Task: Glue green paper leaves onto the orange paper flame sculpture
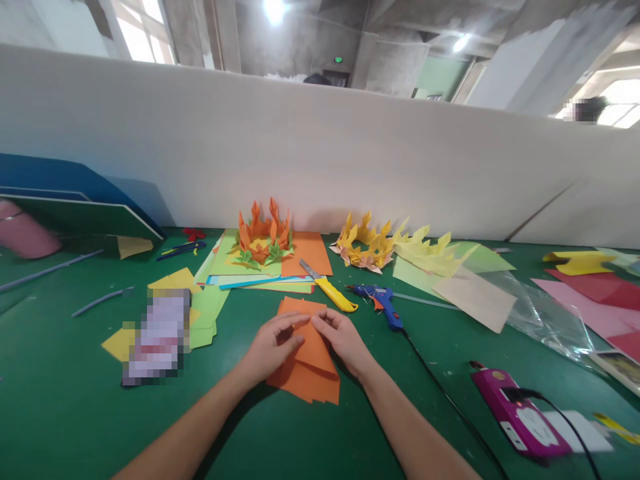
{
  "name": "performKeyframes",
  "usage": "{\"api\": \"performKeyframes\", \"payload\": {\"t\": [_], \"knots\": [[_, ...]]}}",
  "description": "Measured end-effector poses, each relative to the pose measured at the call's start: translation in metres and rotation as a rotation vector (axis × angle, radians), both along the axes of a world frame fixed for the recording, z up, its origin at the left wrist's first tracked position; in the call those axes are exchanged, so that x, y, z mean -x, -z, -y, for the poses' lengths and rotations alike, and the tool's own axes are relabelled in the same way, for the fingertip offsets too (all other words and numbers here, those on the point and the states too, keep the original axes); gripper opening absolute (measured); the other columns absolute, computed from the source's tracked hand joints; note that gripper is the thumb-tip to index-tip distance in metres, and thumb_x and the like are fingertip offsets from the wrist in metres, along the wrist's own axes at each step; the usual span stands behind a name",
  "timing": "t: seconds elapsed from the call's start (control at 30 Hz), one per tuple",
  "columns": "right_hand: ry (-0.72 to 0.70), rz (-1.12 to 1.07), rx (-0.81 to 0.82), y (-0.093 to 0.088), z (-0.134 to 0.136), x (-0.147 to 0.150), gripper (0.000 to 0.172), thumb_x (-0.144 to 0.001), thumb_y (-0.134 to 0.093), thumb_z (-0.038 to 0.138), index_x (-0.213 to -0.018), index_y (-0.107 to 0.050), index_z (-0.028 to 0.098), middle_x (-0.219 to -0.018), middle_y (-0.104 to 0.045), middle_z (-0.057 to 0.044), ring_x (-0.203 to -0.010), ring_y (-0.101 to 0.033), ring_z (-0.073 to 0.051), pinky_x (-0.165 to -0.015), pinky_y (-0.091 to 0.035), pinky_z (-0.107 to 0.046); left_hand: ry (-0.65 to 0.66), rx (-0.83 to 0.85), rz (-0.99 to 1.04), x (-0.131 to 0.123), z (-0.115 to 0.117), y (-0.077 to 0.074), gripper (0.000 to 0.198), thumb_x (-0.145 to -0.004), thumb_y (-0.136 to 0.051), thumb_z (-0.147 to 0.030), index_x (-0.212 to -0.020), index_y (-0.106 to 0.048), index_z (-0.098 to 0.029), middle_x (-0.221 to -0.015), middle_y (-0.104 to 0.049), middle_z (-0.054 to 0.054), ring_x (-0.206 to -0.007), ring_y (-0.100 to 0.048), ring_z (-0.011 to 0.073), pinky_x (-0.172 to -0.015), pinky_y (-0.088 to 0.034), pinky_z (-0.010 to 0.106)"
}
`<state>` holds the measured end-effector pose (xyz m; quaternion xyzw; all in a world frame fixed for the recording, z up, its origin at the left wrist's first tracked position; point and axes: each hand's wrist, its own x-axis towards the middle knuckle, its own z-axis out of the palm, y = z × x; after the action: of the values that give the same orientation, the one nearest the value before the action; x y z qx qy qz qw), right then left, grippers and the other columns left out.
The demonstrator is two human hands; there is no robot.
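Note:
A small stack of orange paper (pixel 305 387) lies on the green table in front of me, its top sheet curled up and partly folded over. My left hand (pixel 275 343) is at the sheet's left side, thumb and fingers apart, fingertips touching its upper part. On the other side my right hand (pixel 343 337) pinches the sheet's upper right edge between thumb and fingers. Just beyond the stack is a yellow utility knife (pixel 336 293) with its blade out. A blue glue gun (pixel 383 303) lies to the right of the knife.
Behind stand an orange paper crown (pixel 265 240) and a yellow one (pixel 365 243), beside coloured sheets. A phone (pixel 160 337) is at left. At right, a magenta power strip (pixel 520 413) has a black cord plugged in. A white partition (pixel 310 153) bounds the table's back.

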<state>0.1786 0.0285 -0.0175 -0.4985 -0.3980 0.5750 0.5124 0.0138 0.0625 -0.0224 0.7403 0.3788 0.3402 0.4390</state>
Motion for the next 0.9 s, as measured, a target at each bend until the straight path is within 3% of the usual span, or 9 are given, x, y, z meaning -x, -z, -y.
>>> {"api": "performKeyframes", "payload": {"t": [0.3, 0.5, 0.7, 0.9], "knots": [[0.006, 0.121, -0.053, 0.0034, -0.0011, -0.0005, 0.039, -0.059, -0.070, 0.054, -0.067, -0.057, 0.018, -0.063, -0.054, 0.004, -0.061, -0.046, -0.012, -0.059, -0.035, -0.025, 0.096, 0.027, 0.064, -0.0005, 0.0006, -0.0065, 0.043, -0.071, -0.061, -0.020, -0.113, -0.065, -0.024, -0.123, -0.062, 0.008, -0.117, -0.052, 0.0247, -0.103, -0.036, 0.042], [-0.008, 0.121, -0.048, 0.0032, -0.0014, -0.0009, 0.036, -0.060, -0.070, 0.052, -0.069, -0.059, 0.018, -0.064, -0.056, 0.003, -0.061, -0.048, -0.012, -0.060, -0.036, -0.025, 0.085, 0.022, 0.093, 0.0000, 0.0004, -0.0049, 0.044, -0.070, -0.062, -0.021, -0.114, -0.064, -0.024, -0.124, -0.060, 0.009, -0.118, -0.051, 0.0253, -0.103, -0.036, 0.042], [-0.020, 0.079, -0.007, 0.0024, -0.0013, -0.0003, 0.037, -0.058, -0.072, 0.051, -0.068, -0.059, 0.018, -0.063, -0.057, 0.003, -0.059, -0.049, -0.012, -0.058, -0.036, -0.025, 0.039, 0.073, 0.082, 0.0018, -0.0011, -0.0017, 0.046, -0.072, -0.063, -0.026, -0.118, -0.060, -0.022, -0.117, -0.063, 0.009, -0.078, -0.061, 0.0178, -0.080, -0.049, 0.037], [-0.030, 0.063, -0.005, 0.0014, -0.0007, 0.0007, 0.040, -0.056, -0.073, 0.053, -0.068, -0.059, 0.018, -0.064, -0.058, 0.003, -0.059, -0.049, -0.012, -0.057, -0.037, -0.025, 0.005, 0.068, 0.109, 0.0001, -0.0005, -0.0037, 0.041, -0.071, -0.064, -0.030, -0.111, -0.065, -0.023, -0.121, -0.062, 0.008, -0.113, -0.053, 0.0247, -0.099, -0.038, 0.040]]}}
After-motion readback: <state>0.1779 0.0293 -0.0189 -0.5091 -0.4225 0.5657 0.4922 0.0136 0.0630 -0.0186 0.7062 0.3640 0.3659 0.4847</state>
